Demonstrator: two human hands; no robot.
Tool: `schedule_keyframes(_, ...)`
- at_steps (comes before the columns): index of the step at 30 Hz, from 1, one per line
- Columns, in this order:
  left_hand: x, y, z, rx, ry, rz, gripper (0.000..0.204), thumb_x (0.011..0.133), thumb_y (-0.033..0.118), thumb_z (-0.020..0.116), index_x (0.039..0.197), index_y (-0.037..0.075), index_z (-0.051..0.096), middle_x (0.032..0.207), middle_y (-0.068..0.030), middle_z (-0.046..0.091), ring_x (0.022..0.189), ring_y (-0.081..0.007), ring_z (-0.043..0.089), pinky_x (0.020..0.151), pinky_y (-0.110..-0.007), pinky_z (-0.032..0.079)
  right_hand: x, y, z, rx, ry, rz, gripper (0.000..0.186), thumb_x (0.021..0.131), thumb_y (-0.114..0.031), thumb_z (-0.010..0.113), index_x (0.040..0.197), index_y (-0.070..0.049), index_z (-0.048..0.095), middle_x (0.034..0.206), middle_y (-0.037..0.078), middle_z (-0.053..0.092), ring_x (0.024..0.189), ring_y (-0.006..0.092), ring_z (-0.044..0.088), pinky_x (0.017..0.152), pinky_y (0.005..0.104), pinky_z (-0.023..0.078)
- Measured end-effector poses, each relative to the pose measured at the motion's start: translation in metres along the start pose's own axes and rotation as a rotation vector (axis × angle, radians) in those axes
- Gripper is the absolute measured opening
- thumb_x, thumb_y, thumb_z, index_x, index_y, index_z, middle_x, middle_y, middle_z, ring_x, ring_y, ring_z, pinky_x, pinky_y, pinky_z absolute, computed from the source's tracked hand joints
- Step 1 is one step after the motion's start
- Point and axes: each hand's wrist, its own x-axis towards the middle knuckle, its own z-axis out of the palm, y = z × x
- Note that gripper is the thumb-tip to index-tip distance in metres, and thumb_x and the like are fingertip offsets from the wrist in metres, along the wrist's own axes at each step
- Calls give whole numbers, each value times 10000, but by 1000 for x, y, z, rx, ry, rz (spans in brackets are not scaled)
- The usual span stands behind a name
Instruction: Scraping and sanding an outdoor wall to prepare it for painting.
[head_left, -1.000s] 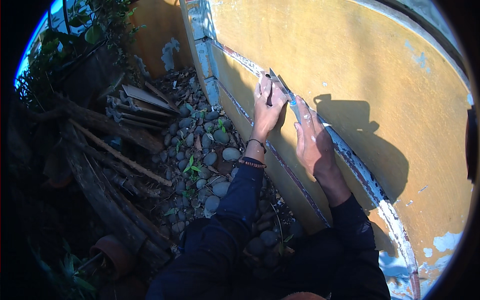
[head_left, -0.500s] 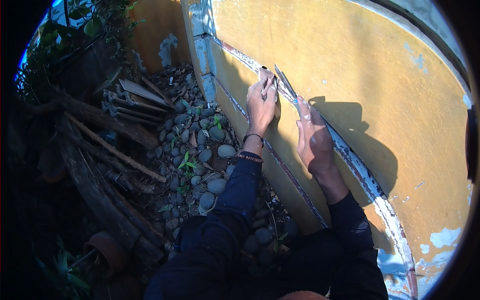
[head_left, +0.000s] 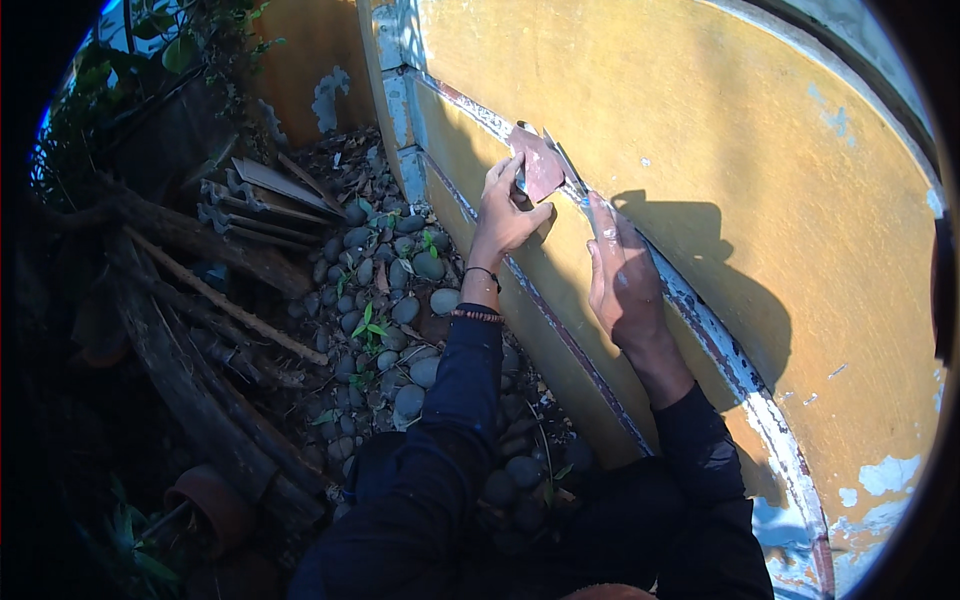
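My left hand [head_left: 505,212] is at a creased piece of reddish-brown sandpaper [head_left: 540,163], its fingers at the paper's left edge and the thumb spread below. The sandpaper lies over a raised, white-flaked trim strip [head_left: 475,112] on the yellow wall [head_left: 620,90]. Just to the right, my right hand [head_left: 628,275] is closed round a thin, flat tool with a narrow dark blade [head_left: 563,155], which looks like a scraper. Its tip reaches the paper's right edge; the handle is mostly hidden in the hand.
Rounded grey stones [head_left: 405,312] cover the ground along the wall's foot. Left of them lie weathered logs [head_left: 190,385] and stacked corrugated pieces [head_left: 265,205]. A clay pot [head_left: 212,510] stands lower left. Below runs a second narrow strip [head_left: 575,345].
My left hand has drawn back slightly down and left, and its grip has loosened from a tight press. The sandpaper now shows more of its face. The right hand has barely moved.
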Motion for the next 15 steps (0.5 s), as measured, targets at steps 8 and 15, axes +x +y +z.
schedule_keyframes(8,1,17,8,195,152,194,723,717,67,707,1416,90,524,1384,-213,464,1193,-372,548,960,-412,504,1,0,0,-6,-10,-23,510,916,40,518,1421,32,453,1245,283,570,1111,434,580,963,451,469)
schedule_keyframes(15,6,37,20,674,298,277,623,842,206,606,1425,11,499,1089,-217,648,1047,-364,607,1039,-475,388,0,2,1,8,-52,10,529,928,26,519,1448,21,425,1269,302,555,1121,461,568,968,466,462)
